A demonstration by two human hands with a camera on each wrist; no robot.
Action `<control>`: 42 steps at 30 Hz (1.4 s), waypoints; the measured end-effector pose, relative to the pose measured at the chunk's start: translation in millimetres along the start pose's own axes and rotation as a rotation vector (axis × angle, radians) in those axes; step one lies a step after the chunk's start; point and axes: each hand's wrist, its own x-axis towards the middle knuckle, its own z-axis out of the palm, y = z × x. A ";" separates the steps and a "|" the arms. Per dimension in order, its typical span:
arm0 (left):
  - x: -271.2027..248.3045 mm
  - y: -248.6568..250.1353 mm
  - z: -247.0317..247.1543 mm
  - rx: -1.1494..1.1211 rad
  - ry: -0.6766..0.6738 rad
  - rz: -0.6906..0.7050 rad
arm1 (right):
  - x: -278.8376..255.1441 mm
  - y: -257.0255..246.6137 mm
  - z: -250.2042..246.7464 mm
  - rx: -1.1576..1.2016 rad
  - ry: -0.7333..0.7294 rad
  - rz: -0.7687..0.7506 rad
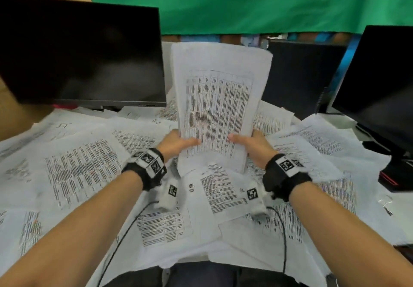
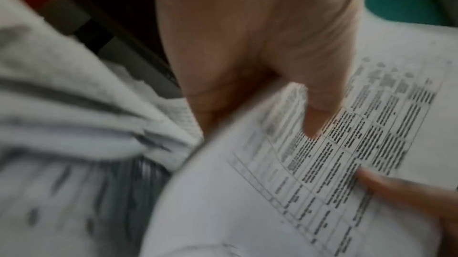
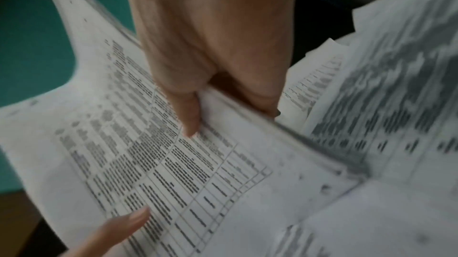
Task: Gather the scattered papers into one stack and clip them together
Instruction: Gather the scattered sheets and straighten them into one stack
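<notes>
A stack of printed papers (image 1: 218,99) stands upright in the middle of the desk, its lower edge among the loose sheets. My left hand (image 1: 178,144) grips its lower left side with the thumb on the front page. My right hand (image 1: 250,142) grips the lower right side the same way. In the left wrist view the left hand (image 2: 260,85) pinches the stack (image 2: 285,192) at its edge. The right wrist view shows the right hand (image 3: 213,77) pinching the stack (image 3: 173,173). Scattered printed sheets (image 1: 82,166) cover the desk all around. No clip shows clearly.
A dark monitor (image 1: 80,54) stands at the back left, a second monitor (image 1: 380,85) at the right, its black and red base (image 1: 393,175) on the desk. A dark computer case (image 1: 299,76) sits behind the stack. Green cloth (image 1: 245,0) hangs at the back.
</notes>
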 end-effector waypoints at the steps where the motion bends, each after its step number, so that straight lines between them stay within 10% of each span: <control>1: 0.3 2.5 2.8 -0.149 0.116 0.015 | 2.0 -1.1 3.7 0.051 0.064 -0.044; 9: 24.5 -17.7 -14.9 -0.190 0.344 -0.137 | 34.6 19.8 25.7 0.046 0.204 0.056; 18: -49.9 -129.5 -193.7 -0.216 0.937 -0.425 | 46.5 71.4 32.3 -0.313 0.216 0.168; 25: -81.3 -157.9 -191.3 -0.164 0.789 -0.668 | 48.0 76.2 36.7 -0.360 0.224 0.098; 35: -76.6 -114.3 -171.5 -0.132 0.693 -0.135 | 50.9 63.6 22.5 -0.477 0.338 0.149; 38: -73.9 -99.1 -180.0 -0.164 0.702 -0.029 | 45.0 26.2 39.9 -0.655 0.506 -0.080; 42: -61.8 -77.7 -178.6 -0.194 0.735 0.085 | 41.1 -12.8 97.0 -0.248 0.014 0.045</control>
